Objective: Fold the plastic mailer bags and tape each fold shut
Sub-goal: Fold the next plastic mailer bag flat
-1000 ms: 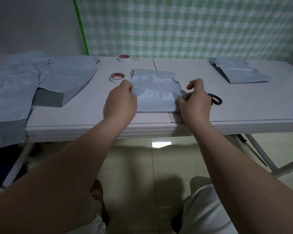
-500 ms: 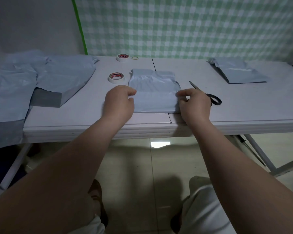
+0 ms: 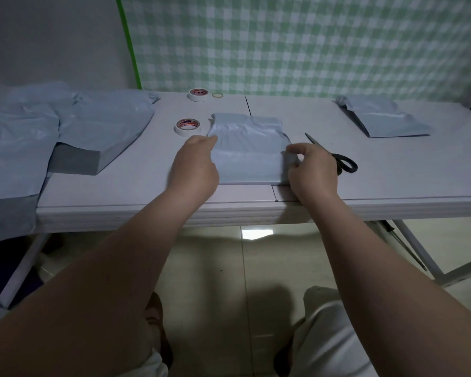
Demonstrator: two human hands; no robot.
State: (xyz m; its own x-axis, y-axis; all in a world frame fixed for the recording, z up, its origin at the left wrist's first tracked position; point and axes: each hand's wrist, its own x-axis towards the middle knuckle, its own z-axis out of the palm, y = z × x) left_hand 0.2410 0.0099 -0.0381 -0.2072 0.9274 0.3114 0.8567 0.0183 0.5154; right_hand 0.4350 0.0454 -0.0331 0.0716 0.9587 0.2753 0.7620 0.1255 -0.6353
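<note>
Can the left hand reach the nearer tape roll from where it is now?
Probably yes. The nearer tape roll lies just beyond the left hand, nothing between them. But that hand holds the bag by its left edge and must let go first.

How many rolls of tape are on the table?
2. The near roll lies just left of the mailer bag being folded; the far roll sits behind it by the table's back edge.

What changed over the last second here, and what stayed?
The near flap of the mailer bag, bunched and lifted a second ago, now lies flat. The right hand shifted slightly nearer, uncovering more of the scissors blade, and pinches the bag's right edge; the left hand barely moved, at the left edge. Near tape roll, far tape roll, left bag pile and right bag pile stayed put.
</note>
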